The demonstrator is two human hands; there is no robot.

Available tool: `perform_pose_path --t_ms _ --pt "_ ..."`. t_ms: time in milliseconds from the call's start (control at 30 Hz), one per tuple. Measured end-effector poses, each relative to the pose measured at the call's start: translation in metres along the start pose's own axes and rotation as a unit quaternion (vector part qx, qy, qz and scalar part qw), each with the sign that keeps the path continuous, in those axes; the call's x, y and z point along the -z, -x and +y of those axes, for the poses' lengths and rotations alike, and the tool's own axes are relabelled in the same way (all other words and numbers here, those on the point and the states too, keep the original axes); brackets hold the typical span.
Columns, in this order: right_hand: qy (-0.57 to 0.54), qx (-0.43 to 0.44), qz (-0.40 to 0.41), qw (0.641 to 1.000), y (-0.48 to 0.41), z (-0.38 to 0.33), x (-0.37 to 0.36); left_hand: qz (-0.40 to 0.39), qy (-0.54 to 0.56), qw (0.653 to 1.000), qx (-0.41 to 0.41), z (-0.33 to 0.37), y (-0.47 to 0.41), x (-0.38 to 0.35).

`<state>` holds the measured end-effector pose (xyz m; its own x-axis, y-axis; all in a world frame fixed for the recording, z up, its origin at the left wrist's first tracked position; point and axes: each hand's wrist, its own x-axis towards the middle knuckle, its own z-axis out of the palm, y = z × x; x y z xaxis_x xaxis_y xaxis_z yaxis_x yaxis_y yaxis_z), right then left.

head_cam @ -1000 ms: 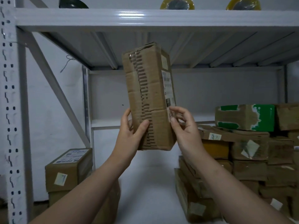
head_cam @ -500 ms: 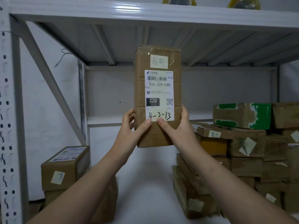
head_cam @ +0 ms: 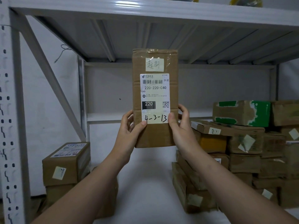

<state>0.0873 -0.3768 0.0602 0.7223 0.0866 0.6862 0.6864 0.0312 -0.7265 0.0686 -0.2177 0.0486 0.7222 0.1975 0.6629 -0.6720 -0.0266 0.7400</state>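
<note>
A tall brown cardboard parcel (head_cam: pixel 155 135) is held upright in mid-air in front of a white shelf bay. Its front carries a white shipping label (head_cam: pixel 155 92) with a barcode, "220-220-C40" and handwritten "4-3-13", and a small taped note above. My left hand (head_cam: pixel 131 128) grips the parcel's lower left edge, thumb on the front. My right hand (head_cam: pixel 181 126) grips the lower right edge, thumb on the label's corner, fingers behind.
A white shelf board (head_cam: pixel 145 191) lies below the parcel. Stacked brown boxes (head_cam: pixel 242 151) fill the right side, a green-printed box (head_cam: pixel 242 113) on top. Two stacked boxes (head_cam: pixel 64 165) stand at the left by a perforated white upright (head_cam: pixel 8 126). An upper shelf (head_cam: pixel 145 8) holds tape rolls.
The parcel turned from showing its ribbed side to facing me with its label. Both hands shifted their grip to its lower edges, and it is now held steady.
</note>
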Motion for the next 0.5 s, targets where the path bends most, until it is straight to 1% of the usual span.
perform_pose_path --t_ms 167,367,500 --pt "-0.018 -0.004 0.022 1.000 0.008 0.004 0.002 0.017 0.002 0.999 0.042 -0.007 0.003 -0.001" --pt "0.013 -0.041 0.045 0.998 0.031 0.024 0.005 0.061 0.019 0.995 0.077 -0.023 0.033 -0.016" --pt "0.016 -0.056 0.045 0.997 0.054 0.026 0.016 0.083 0.014 0.993 0.088 -0.026 0.060 -0.026"
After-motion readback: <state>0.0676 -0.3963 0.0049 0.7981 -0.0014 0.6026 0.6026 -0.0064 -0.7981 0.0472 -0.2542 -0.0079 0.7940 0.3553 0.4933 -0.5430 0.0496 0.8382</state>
